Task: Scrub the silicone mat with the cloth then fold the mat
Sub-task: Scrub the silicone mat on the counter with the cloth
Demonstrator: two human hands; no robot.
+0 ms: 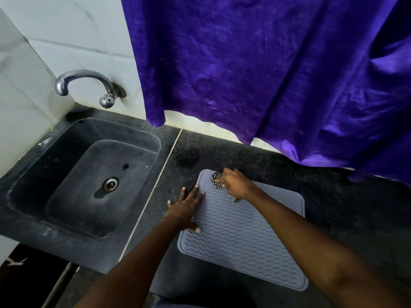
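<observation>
head view looked down at the dark bench (333,207). the grey silicone mat (244,241) lay flat on the bench, a little to the right of the sink (66,152). my left hand (185,210) lay on the mat's left edge. its fingers (195,194) were straight and spread, pressing down and holding nothing. my right hand (236,184) was at the far left corner of the mat. its fingers were curled tight round a small checked cloth (216,181), and the cloth touched the mat. a shiny tap (89,83) stuck out of the wall above the sink. a big purple curtain (266,74) hung behind the bench.
</observation>
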